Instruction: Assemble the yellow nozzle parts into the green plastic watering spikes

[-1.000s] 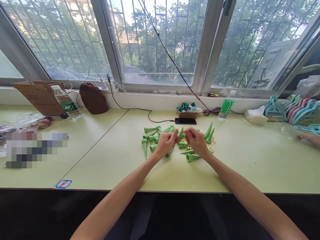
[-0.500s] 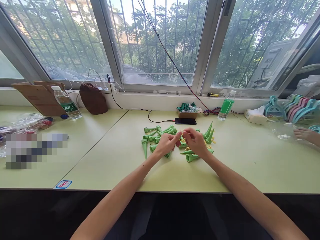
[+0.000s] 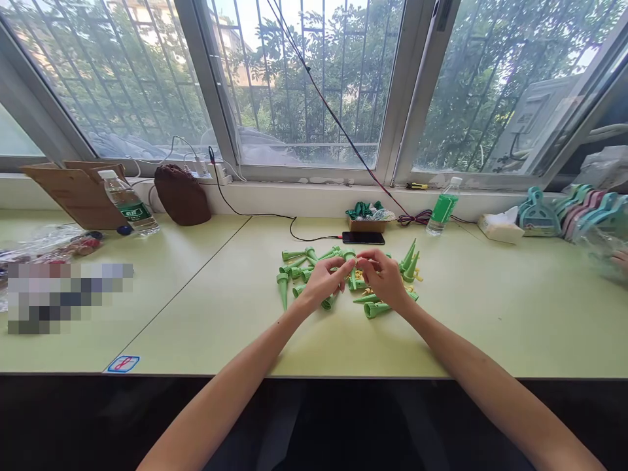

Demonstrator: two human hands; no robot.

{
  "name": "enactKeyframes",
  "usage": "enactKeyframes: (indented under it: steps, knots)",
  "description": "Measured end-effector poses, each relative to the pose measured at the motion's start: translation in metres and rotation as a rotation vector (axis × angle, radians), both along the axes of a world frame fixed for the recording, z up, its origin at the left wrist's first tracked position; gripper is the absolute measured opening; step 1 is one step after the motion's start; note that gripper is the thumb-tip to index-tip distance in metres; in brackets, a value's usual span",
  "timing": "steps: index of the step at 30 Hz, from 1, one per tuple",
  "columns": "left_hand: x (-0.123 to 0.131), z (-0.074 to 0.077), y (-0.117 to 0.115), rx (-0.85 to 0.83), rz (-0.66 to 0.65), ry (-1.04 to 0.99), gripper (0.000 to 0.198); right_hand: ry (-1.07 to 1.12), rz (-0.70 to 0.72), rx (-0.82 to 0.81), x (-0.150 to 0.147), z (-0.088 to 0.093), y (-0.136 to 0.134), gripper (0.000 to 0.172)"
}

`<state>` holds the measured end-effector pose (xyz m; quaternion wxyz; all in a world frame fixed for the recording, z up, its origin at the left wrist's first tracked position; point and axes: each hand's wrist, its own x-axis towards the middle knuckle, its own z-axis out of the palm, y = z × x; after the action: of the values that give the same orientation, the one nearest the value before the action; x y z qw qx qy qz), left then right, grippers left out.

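Observation:
My left hand and my right hand meet over the middle of a pile, fingertips pinched close together. Whatever sits between them is too small and covered to make out. Just behind the fingertips a green plastic spike shows, cone-shaped with a wider collar; whether a hand grips it I cannot tell. More green spikes lie around both hands, one pointing toward me on the left, another on its side at the front. Small yellow pieces are scattered among them on the right.
A phone on a cable lies behind the pile, before a small box. Water bottles stand right and left. Tissues and coloured hangers are at the right, where another person's hand reaches in with clear plastic.
My left fingers have spread slightly, and the green spike behind the fingertips now shows. My right hand has barely moved. The other person's hand and clear plastic have shifted right.

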<state>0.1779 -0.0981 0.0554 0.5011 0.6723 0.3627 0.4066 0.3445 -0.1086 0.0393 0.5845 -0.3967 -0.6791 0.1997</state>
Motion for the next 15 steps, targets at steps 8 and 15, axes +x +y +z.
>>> enactKeyframes:
  steps: [8,15]
  knots:
    - [-0.001,0.001,-0.002,0.205,0.043,0.101,0.04,-0.05,-0.035,0.029,0.002,0.0,0.001,0.024]
    - [0.001,-0.015,0.008,0.475,0.086,0.074,0.034,-0.069,-0.067,0.0,0.005,-0.001,0.003,0.034]
